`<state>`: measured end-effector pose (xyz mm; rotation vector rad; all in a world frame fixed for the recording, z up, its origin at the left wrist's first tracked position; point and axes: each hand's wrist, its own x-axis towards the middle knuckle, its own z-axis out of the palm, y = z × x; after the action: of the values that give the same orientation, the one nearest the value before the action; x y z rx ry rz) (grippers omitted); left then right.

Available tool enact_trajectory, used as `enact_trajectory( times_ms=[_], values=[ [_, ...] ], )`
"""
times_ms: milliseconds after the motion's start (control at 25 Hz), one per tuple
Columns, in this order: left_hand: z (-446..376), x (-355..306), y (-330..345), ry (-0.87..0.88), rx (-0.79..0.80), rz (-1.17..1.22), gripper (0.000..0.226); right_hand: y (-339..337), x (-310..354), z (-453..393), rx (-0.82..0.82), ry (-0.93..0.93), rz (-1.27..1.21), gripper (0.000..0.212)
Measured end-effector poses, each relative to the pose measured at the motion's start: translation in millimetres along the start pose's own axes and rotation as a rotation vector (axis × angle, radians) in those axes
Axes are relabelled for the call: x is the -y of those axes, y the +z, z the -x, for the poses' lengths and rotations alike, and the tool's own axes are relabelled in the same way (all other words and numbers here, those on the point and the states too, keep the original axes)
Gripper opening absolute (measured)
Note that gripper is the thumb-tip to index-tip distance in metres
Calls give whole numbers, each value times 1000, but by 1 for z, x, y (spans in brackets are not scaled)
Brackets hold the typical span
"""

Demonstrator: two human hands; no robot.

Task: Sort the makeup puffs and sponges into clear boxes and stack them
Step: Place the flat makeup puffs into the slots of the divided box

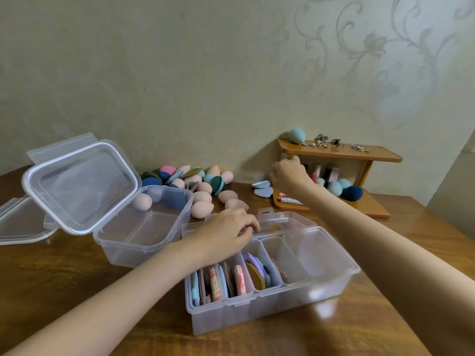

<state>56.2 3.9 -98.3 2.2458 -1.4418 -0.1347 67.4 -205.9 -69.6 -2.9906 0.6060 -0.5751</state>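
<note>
A clear divided box (pixel 331 281) stands in front of me with several flat puffs (pixel 226 278) upright in its left compartments. My left hand (pixel 226 231) rests on its back left rim, fingers curled. A second clear box (pixel 144 237) with its lid (pixel 79 186) raised holds a pink sponge (pixel 142 201) and a dark blue one. A pile of egg-shaped sponges and puffs (pixel 198 186) lies behind them. My right hand (pixel 289 173) reaches into the lower level of the small wooden shelf (pixel 341 152), fingers curled; whether it holds anything is hidden.
Two light blue puffs (pixel 262 188) lie left of the shelf. Teal and navy sponges (pixel 344 190) sit on its lower board, a teal one (pixel 297 135) and small jewellery on top. A loose clear lid (pixel 20 222) lies at the far left on the wooden table (pixel 385 317).
</note>
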Motion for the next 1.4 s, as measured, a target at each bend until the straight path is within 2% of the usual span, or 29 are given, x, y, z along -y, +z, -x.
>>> enact_trajectory(
  times_ms=[40,120,200,280,360,440,520,640,720,840,920,1040,1160,1280,1400],
  values=[
    [1,0,-1,7,-11,-8,27,-15,2,9,-66,-29,-68,22],
    [5,-6,-1,51,-79,25,23,-46,5,38,-93,-40,-201,16],
    [11,-15,-2,92,-143,92,19,-71,11,73,-10,-59,-237,10],
    [18,-27,-1,107,-121,103,18,-85,19,107,112,-84,-186,16],
    [25,-35,2,121,-58,43,18,-87,30,133,213,-102,-115,21],
    [30,-40,4,117,-41,-10,21,-85,37,153,259,-127,-79,17],
    [35,-41,2,75,-108,-7,22,-80,41,162,253,-166,-44,8],
    [39,-37,0,7,-164,-96,22,-73,42,168,260,-190,-15,13],
    [41,-36,1,-13,-111,-181,21,-66,42,171,273,-195,-7,7],
    [40,-36,3,-23,-29,-70,20,-56,41,173,300,-209,-3,15],
    [39,-37,1,-24,13,0,21,-53,38,171,355,-200,-33,18],
    [36,-38,-7,-7,-41,67,22,-63,38,160,427,-156,-111,25],
    [24,-32,-13,18,-113,46,22,-65,27,117,359,-66,-166,25],
    [10,-20,-12,31,-109,17,21,-46,11,57,256,41,-201,24],
    [2,-7,-3,74,-50,-15,21,-15,10,6,368,67,-212,30]
  ],
)
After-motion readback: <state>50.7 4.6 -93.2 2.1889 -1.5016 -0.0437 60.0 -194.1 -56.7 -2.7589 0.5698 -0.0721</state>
